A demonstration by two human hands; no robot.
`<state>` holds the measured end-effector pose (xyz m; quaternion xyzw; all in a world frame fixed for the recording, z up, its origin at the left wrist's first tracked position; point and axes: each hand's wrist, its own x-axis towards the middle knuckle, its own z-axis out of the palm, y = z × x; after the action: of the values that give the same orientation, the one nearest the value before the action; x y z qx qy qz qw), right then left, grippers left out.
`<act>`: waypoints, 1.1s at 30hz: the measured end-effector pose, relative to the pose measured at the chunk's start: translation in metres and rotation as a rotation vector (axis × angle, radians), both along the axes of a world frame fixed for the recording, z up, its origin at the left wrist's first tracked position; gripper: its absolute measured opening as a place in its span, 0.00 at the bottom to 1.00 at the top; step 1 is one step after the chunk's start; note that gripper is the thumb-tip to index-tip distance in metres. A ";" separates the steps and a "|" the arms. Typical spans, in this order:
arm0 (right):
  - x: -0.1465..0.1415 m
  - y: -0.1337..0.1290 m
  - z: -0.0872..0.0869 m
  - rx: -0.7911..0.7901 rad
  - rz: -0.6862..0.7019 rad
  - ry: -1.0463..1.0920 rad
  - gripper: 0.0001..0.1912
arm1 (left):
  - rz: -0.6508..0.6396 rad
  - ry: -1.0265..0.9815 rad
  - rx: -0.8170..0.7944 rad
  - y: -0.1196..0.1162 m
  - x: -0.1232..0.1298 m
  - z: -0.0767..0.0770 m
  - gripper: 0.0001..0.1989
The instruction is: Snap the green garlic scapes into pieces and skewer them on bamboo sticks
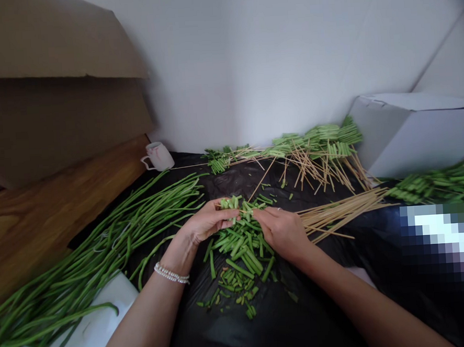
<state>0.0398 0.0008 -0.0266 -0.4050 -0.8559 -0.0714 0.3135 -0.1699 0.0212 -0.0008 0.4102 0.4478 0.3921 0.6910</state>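
Observation:
Over a heap of cut green bean pieces (246, 246), my two hands meet at a thin wooden skewer (241, 211). My left hand (209, 220) is closed on short bean pieces (229, 202) that sit side by side across the skewer. The fingers of my right hand (285, 230) pinch the skewer from the other side, close to another bean piece; its fingertips are partly hidden. Smaller bean scraps (239, 291) lie in front of the heap on a black plastic sheet (226, 336).
Long uncut beans (103, 254) spread at the left, partly over a white box (96, 328). Skewered beans (320, 136) lie at the back, with more at the right (445, 181). Bare skewers (344, 213) lie beside my right hand. A mug (160, 157), cardboard box (63, 110) and white box (394, 132) stand around.

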 end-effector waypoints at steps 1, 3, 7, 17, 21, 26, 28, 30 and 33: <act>0.000 0.000 0.000 0.000 -0.008 -0.007 0.13 | -0.001 0.001 -0.006 0.000 0.000 0.000 0.18; -0.001 -0.001 0.002 0.001 -0.020 -0.021 0.12 | -0.007 0.005 -0.006 0.000 0.000 -0.001 0.17; -0.002 -0.003 0.002 -0.018 -0.023 -0.047 0.12 | -0.004 0.036 0.006 -0.001 0.000 -0.002 0.17; -0.001 -0.003 0.002 -0.029 -0.056 -0.056 0.13 | -0.022 -0.034 -0.016 -0.001 0.002 -0.003 0.19; -0.001 -0.002 0.003 -0.034 -0.064 -0.026 0.14 | -0.035 -0.021 -0.032 -0.002 0.003 -0.003 0.21; 0.000 -0.001 0.003 -0.033 -0.065 -0.004 0.14 | -0.029 -0.032 -0.035 -0.001 0.004 -0.003 0.17; 0.000 -0.001 0.003 -0.050 -0.064 0.006 0.15 | -0.035 -0.034 -0.035 0.000 0.003 -0.004 0.17; 0.001 -0.001 0.003 -0.066 -0.070 0.021 0.14 | -0.045 -0.031 -0.039 0.000 0.003 -0.005 0.17; 0.002 0.002 0.001 -0.080 -0.076 0.057 0.14 | -0.069 -0.021 -0.044 0.000 0.002 -0.006 0.19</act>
<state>0.0418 0.0029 -0.0252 -0.4511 -0.8330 -0.0374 0.3181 -0.1682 0.0214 -0.0064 0.4058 0.4345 0.3623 0.7178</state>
